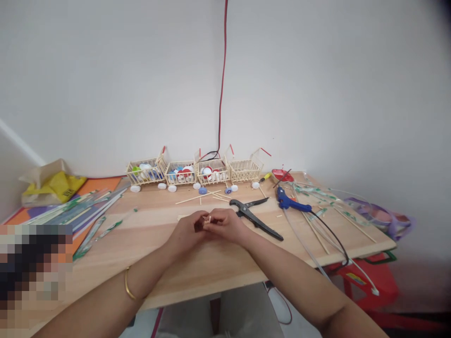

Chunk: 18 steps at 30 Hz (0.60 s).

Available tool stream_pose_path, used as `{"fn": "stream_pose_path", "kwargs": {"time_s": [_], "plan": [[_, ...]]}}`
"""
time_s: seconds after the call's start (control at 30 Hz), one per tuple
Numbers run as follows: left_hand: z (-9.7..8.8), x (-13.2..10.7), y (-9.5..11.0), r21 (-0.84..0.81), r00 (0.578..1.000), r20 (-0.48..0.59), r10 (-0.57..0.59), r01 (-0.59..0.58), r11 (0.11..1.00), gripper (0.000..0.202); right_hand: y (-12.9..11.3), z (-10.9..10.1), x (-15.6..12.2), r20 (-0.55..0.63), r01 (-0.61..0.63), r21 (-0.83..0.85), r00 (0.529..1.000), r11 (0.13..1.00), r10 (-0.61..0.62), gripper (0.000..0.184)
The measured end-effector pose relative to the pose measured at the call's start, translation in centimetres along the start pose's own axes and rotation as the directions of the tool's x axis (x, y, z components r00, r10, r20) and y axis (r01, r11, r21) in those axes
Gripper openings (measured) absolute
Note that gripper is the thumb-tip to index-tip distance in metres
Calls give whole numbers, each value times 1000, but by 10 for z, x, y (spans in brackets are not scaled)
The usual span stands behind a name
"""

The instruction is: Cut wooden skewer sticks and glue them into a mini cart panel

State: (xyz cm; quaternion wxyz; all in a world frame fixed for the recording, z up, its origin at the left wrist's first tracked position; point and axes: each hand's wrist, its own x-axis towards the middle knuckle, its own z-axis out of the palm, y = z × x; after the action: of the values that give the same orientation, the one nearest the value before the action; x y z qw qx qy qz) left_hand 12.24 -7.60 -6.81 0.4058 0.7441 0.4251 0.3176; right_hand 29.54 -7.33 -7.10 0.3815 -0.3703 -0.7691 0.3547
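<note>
Left hand: the left hand (pixel 185 231) is closed round a small wooden stick piece (pixel 206 220), pinching it at mid-table, just above the board.
Right hand: the right hand (pixel 227 224) meets the left, fingertips narrowed on the same piece from the right side.
The piece: tiny and half hidden by the fingers; it looks like short sticks being joined, though the view is too small to be sure.
Doing it well: I would judge a light, steady pinch best, wrists resting on the wooden table (pixel 169 277) so the piece does not twist, and fingertips kept off any joint that may be glued.
Near right: black cutters (pixel 259 217) lie just beside the right hand, handles pointing toward the near right.
Far right: a blue glue gun (pixel 287 201) with its black cord trailing off the near-right edge; a snag risk for a sweeping forearm.
Far edge: four stick carts (pixel 195 171) stand in a row against the wall, three holding bottle caps.
Left: flat green and white strips (pixel 75 212) fan across the left end.
Open room: bare board lies near, between the forearms and the table's near edge; right corner is crowded with sticks and strips.
</note>
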Motion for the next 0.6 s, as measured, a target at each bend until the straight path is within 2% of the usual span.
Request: {"fn": "stream_pose_path", "kwargs": {"time_s": [0.13,0.23,0.4,0.5,0.6], "plan": [[3,3,-6,-306,996,76,-40,61,950,44,-3,-2,2,-23,-106,133,994,985,110,22],[5,3,-4,-458,989,125,-74,124,880,43,-2,-2,4,-73,-149,180,984,972,164,24],[5,2,4,-543,971,172,-164,232,807,32,2,0,6,-98,-167,193,977,967,188,25],[6,1,4,-610,954,206,-220,301,733,29,0,1,7,-115,-166,205,975,965,192,24],[7,-1,4,-627,941,194,-276,335,703,29,-6,1,7,-94,-190,278,970,942,223,24]]}}
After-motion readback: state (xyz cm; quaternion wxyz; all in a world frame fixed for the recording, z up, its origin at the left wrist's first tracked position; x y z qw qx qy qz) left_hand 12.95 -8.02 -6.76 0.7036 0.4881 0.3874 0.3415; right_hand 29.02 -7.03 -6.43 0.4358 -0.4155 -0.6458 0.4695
